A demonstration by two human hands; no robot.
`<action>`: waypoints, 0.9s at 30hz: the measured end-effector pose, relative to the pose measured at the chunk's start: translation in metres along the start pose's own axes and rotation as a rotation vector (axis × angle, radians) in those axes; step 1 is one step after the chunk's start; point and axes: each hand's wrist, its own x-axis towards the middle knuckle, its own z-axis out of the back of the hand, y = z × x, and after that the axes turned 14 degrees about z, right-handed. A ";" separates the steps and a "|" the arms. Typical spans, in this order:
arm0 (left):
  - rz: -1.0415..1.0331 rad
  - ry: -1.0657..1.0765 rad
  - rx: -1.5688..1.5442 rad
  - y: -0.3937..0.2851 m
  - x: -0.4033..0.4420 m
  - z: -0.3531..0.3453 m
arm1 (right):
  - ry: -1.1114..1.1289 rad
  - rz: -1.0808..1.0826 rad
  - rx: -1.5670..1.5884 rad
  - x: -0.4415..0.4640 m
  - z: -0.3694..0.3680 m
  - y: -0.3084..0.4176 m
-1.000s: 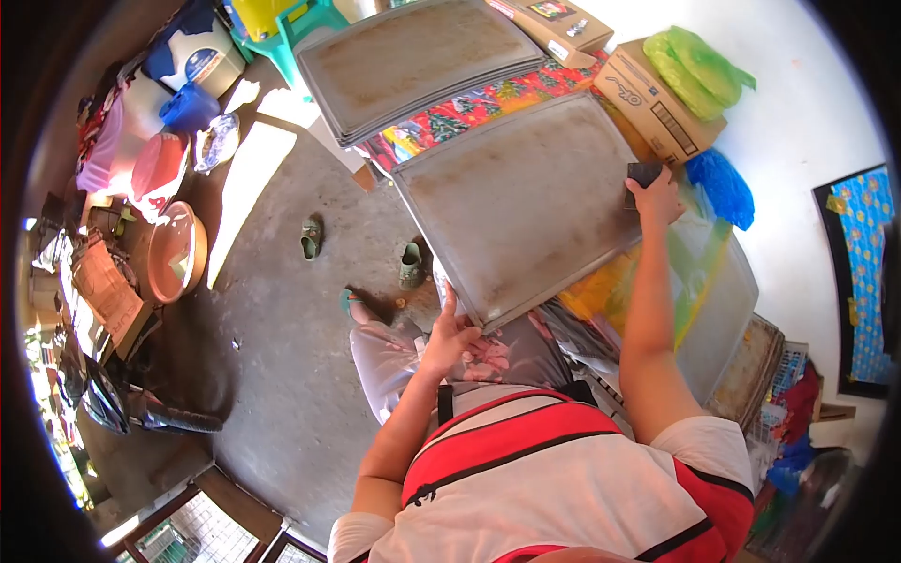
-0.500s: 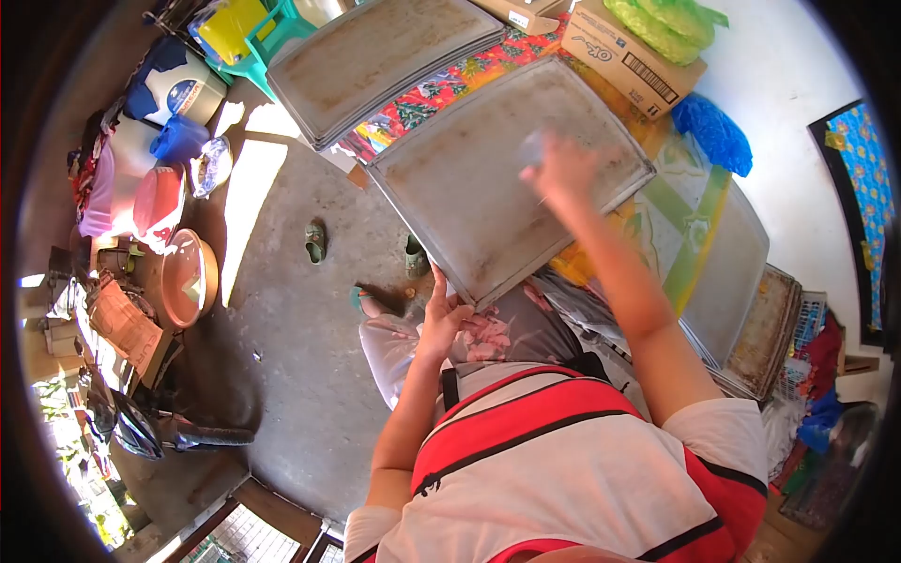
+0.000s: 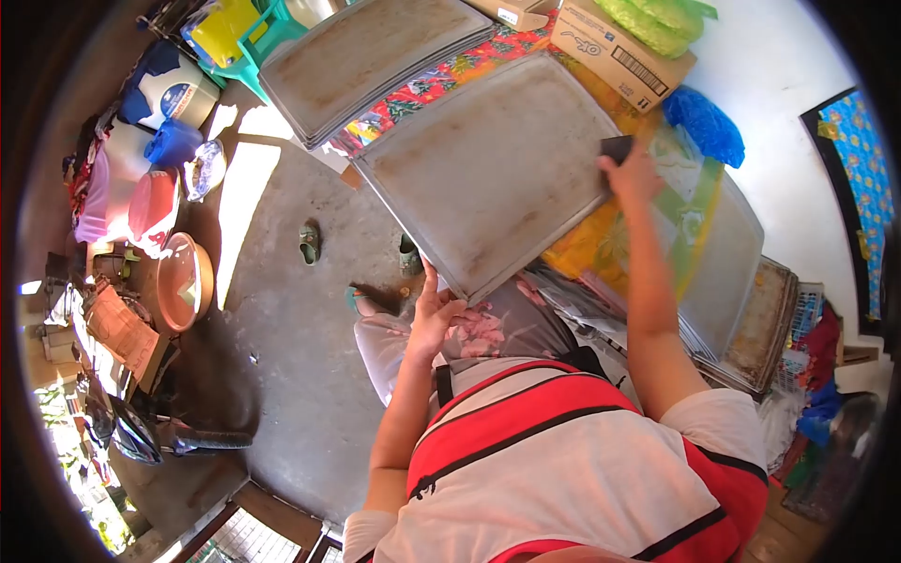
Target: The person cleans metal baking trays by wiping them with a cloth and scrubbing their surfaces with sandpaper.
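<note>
A large grey metal baking tray (image 3: 483, 174) with faint brown stains lies tilted over the patterned cloth and my lap. My left hand (image 3: 434, 314) grips its near corner, thumb and fingers around the rim. At the tray's right edge, my right hand (image 3: 634, 178) holds a small dark pad (image 3: 617, 148), whose exact kind I cannot make out. Beyond the tray, at upper left, is a stack of similar stained trays (image 3: 375, 66). More trays (image 3: 723, 272) lie to the right, beside my right arm.
A cardboard box (image 3: 619, 56) with a green plastic bag (image 3: 657, 23) on it stands at the back, near a blue plastic bag (image 3: 704, 127). Floral cloth (image 3: 422, 84) covers the table. Sandals (image 3: 310, 242) and an orange basin (image 3: 185, 281) are on the floor to the left.
My right hand has swept from the middle of the tray to its right edge with the pad. My left hand keeps hold of the near corner. The view has shifted slightly.
</note>
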 end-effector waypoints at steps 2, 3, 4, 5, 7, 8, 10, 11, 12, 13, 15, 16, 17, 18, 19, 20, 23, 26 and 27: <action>-0.017 0.010 -0.020 -0.001 -0.001 -0.002 | 0.100 0.308 0.061 -0.046 0.014 0.051; 0.018 -0.008 -0.018 -0.002 0.000 -0.003 | 0.180 0.483 0.058 -0.065 0.029 0.073; 0.022 -0.013 -0.012 0.000 0.001 -0.002 | 0.186 0.494 0.062 -0.069 0.028 0.075; 0.023 -0.016 -0.002 0.001 0.002 0.000 | 0.188 0.503 0.067 -0.070 0.027 0.075; 0.018 -0.052 0.000 0.002 0.002 -0.001 | 0.072 0.432 -0.022 -0.050 0.015 0.052; 0.012 -0.046 0.000 0.003 0.003 -0.002 | 0.083 0.271 -0.029 -0.021 0.017 0.030; -0.003 -0.045 -0.010 0.005 0.003 -0.001 | 0.072 0.054 -0.052 0.018 0.017 -0.003; -0.010 -0.042 -0.010 0.003 0.003 -0.002 | 0.050 -0.006 -0.070 0.028 0.020 -0.008; -0.014 -0.038 -0.009 0.000 0.001 -0.003 | 0.029 -0.068 -0.089 0.032 0.019 -0.011; -0.016 -0.032 -0.007 -0.001 0.000 -0.005 | 0.012 0.072 -0.128 0.027 0.012 -0.008; -0.015 -0.040 -0.035 -0.001 0.001 -0.005 | -0.020 0.352 -0.206 0.005 0.017 0.024; -0.012 -0.044 -0.044 -0.001 0.000 -0.005 | -0.001 0.314 -0.184 0.008 0.017 0.020; 0.000 -0.045 -0.029 -0.001 0.000 -0.005 | 0.017 0.272 -0.162 0.014 0.015 0.013; 0.009 -0.044 -0.013 -0.002 0.000 -0.005 | 0.033 0.230 -0.140 0.023 0.013 0.003; 0.015 -0.043 -0.003 -0.002 0.000 -0.005 | -0.002 0.190 -0.113 0.037 0.013 -0.013; 0.000 -0.040 -0.005 -0.002 0.002 -0.005 | -0.004 0.215 -0.140 0.037 0.012 -0.011; -0.025 -0.032 -0.029 0.001 0.002 -0.003 | 0.024 0.277 -0.177 0.028 0.007 -0.001; -0.027 -0.018 -0.042 0.000 0.000 -0.003 | 0.092 0.245 -0.112 0.028 0.010 -0.007; -0.019 -0.020 -0.028 -0.001 -0.001 -0.003 | 0.120 0.196 -0.082 0.038 0.011 -0.015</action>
